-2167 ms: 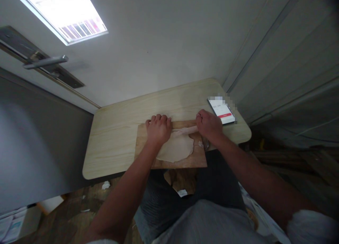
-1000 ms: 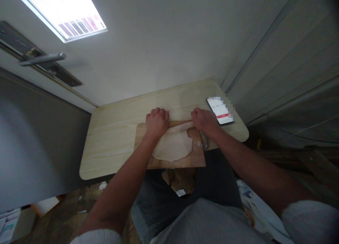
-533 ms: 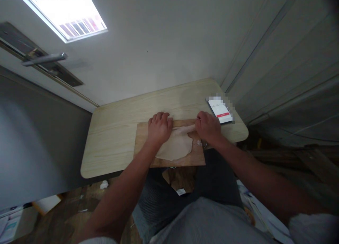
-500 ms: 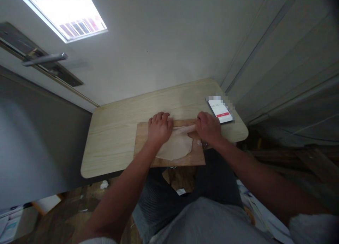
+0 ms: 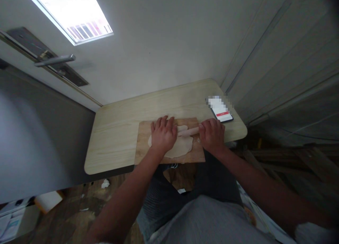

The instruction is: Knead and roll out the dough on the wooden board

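Wood-grain table [image 5: 116, 138] before a white door [image 5: 148, 70]: on its wooden board [image 5: 142, 139] we see 1 sheet of dough [image 5: 180, 148], crossed by a rolling pin [image 5: 189, 132]. Our right hand [image 5: 212, 134] is wrapped around the pin; our left hand [image 5: 164, 136] covers it palm-down, whether gripping we cannot tell. Just beyond the right hand lies 1 smartphone [image 5: 221, 115].

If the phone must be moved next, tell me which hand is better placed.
Probably the right hand: it is close to the phone, though it grips the rolling pin. The left hand, over the dough, is farther away.
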The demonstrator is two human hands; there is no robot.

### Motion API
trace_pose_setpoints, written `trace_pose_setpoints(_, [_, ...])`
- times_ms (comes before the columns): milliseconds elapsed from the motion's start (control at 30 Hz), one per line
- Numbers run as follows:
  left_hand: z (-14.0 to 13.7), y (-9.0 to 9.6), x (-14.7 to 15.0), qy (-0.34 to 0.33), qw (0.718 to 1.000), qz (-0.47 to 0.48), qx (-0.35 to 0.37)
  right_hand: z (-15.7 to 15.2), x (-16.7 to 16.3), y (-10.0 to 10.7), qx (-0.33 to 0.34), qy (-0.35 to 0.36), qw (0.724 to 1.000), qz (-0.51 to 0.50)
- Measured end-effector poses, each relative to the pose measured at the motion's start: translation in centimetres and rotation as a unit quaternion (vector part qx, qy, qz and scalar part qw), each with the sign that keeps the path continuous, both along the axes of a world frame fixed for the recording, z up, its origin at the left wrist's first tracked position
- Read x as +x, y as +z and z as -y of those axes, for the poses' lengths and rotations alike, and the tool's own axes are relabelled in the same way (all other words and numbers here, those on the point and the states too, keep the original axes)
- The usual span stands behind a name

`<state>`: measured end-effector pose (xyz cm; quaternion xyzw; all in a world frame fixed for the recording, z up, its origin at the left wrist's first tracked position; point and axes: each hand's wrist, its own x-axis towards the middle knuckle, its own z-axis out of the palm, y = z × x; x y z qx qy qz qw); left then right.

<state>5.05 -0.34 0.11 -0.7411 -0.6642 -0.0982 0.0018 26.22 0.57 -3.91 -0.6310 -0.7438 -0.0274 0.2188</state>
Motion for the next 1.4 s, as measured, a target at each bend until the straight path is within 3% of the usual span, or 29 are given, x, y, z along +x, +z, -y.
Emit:
trace_pose_setpoints(367, [2.6,-0.2,0.8,0.0,1.0,0.007,0.005,2.8,1.3,-1.9,0.03,0.028,0.998,-0.039])
trace_pose_setpoints(1400, [10.4,-2.2,2.5,-0.023,0.998,0.056,0.005,10.4,3.8,-1.9,0.022,0.052,0.996,-0.071])
